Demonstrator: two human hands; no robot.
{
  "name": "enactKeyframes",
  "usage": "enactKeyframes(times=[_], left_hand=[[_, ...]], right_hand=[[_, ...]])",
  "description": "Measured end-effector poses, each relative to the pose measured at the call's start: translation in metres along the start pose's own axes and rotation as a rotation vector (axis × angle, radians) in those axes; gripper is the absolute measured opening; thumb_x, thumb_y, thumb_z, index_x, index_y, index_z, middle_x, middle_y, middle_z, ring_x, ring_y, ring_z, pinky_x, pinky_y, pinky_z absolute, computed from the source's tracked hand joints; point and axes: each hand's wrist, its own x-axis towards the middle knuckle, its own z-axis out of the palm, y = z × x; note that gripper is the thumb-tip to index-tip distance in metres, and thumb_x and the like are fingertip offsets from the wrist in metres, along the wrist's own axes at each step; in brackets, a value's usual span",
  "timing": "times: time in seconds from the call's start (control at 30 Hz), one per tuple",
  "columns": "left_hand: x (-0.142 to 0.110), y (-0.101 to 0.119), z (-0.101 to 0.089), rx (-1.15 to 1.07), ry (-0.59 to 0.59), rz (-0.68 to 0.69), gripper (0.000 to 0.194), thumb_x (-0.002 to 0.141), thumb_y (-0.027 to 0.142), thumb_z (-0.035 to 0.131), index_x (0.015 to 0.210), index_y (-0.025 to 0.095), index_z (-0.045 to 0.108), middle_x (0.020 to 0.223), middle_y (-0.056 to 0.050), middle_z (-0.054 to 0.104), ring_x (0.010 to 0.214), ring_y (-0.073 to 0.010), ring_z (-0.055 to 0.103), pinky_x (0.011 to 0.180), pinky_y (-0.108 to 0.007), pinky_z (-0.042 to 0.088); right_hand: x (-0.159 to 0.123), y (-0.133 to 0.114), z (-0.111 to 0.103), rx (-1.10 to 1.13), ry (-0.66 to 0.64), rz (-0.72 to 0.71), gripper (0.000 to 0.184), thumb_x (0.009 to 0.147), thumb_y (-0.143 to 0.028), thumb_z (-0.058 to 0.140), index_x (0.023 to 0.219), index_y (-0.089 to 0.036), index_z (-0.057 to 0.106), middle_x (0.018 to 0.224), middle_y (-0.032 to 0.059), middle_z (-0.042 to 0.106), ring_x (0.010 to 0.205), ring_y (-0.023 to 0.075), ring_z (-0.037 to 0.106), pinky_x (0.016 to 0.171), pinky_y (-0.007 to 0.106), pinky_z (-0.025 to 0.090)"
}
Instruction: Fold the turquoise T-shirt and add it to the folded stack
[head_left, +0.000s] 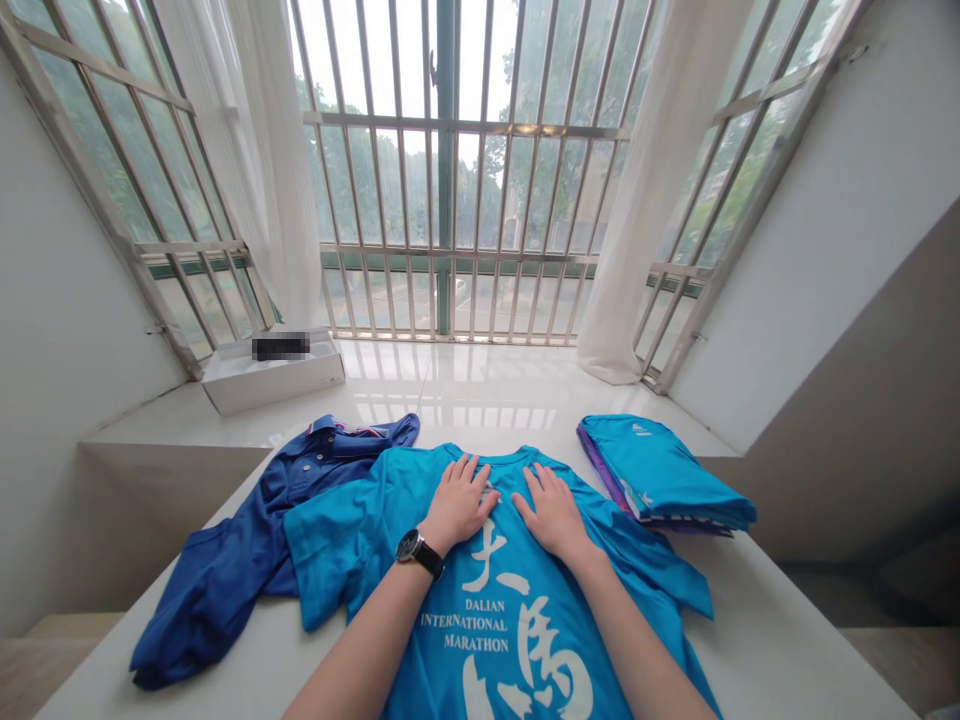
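Observation:
A bright blue T-shirt [360, 520] with white lettering lies spread out on the white table, its collar toward the window. My left hand [459, 500], with a black-strapped watch on its wrist, rests flat on the shirt just below the collar. Beside it my right hand [551, 510] presses flat on the cloth, fingers spread toward the collar. Neither hand grips the fabric. The lower end of the shirt runs out of view between my forearms. A dark blue polo shirt [247, 540] lies crumpled to the left, partly under the T-shirt's sleeve.
A stack of folded shirts [660, 470], blue on top with purple beneath, sits at the right. On the white sill [465, 390] a white box [274, 375] stands at the back left. White curtains [622, 290] hang before the barred window [450, 180].

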Motion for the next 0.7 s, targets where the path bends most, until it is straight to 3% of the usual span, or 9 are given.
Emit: enactKeyframes(times=[0.7], left_hand=[[0.0012,0.0005,-0.0004,-0.012,-0.01,0.005,0.057,0.099,0.051,0.037,0.146,0.02,0.045,0.156,-0.011,0.037,0.145,-0.0316,0.028,0.119,-0.05,0.022]], right_hand=[[0.0007,0.0017,0.0,0.015,-0.005,-0.014,0.065,0.097,-0.051,0.037,0.151,-0.014,0.037,0.16,0.0139,0.029,0.148,0.0301,0.022,0.118,0.043,0.017]])
